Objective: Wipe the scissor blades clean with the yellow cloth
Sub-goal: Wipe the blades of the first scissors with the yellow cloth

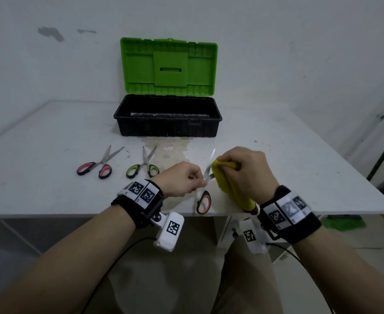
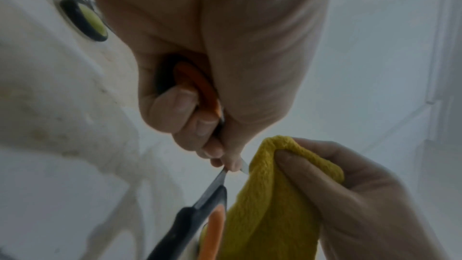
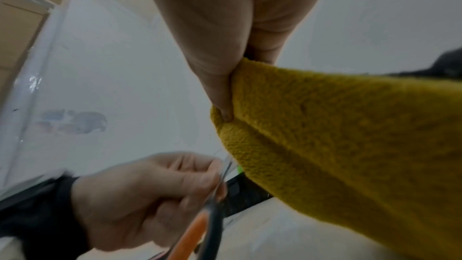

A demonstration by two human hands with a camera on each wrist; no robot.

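Yellow cloth (image 1: pixel 226 180) pinched in right hand (image 1: pixel 246 171) fingers; only the left wrist view shows left hand (image 2: pixel 212 66) fingers curled tight round the orange scissors (image 1: pixel 205 191) handle.

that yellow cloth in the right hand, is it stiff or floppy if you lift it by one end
Probably floppy: the fuzzy yellow terry cloth sags from the right hand toward the wrist and folds around the fingers. Likely light, since a pinch holds it. Its nap should resist slipping.
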